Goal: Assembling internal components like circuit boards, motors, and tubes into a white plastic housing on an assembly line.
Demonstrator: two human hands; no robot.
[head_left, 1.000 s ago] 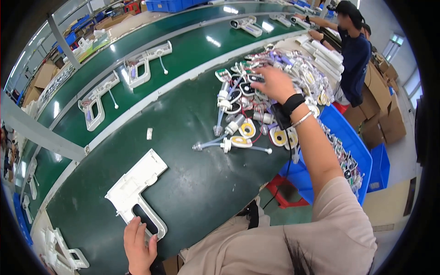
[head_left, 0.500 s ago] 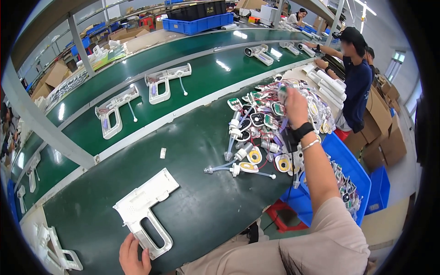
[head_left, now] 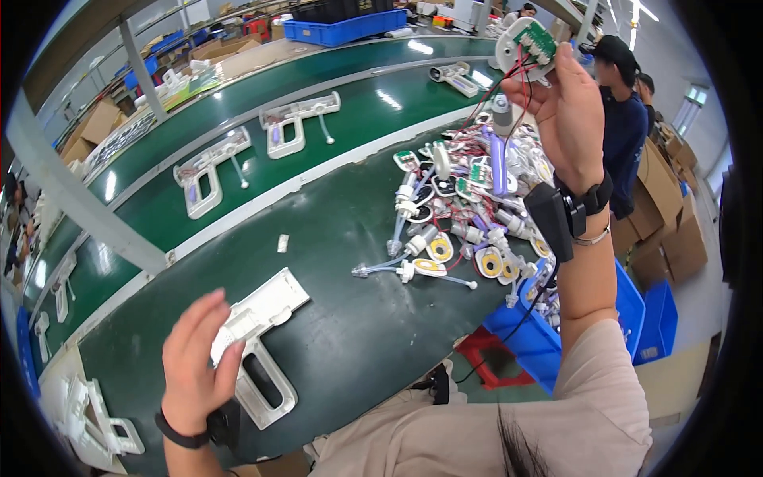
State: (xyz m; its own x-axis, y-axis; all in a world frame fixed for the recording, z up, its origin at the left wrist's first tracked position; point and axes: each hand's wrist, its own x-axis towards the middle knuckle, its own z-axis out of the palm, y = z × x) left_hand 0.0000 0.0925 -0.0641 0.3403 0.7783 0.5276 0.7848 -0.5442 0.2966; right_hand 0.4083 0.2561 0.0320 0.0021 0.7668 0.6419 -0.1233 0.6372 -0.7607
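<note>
My right hand (head_left: 571,119) is raised at the upper right, its thumb and fingers closed on the edge of a wired circuit board assembly (head_left: 534,41), a green board on a white round part. Red and dark wires hang from it toward a grey motor (head_left: 501,111) and a purple cylinder (head_left: 499,164) over the pile. Beneath lies a heap of wired parts (head_left: 477,211) with boards, motors and tubes. My left hand (head_left: 195,358), fingers spread, hovers at or beside a white gun-shaped half shell (head_left: 266,306) lying on the green table; whether it touches is unclear.
A conveyor belt (head_left: 350,139) runs behind a pale ledge, carrying several gun-shaped units (head_left: 298,123). More white shells (head_left: 95,421) sit at the lower left. A blue bin (head_left: 628,298) with parts stands at the right, by a red stool (head_left: 489,362). A co-worker (head_left: 624,119) stands beyond.
My right hand has lifted the circuit board assembly up from the pile, with wires trailing. My left hand has left the shell's handle and risen, fingers spreading. The shell has shifted slightly.
</note>
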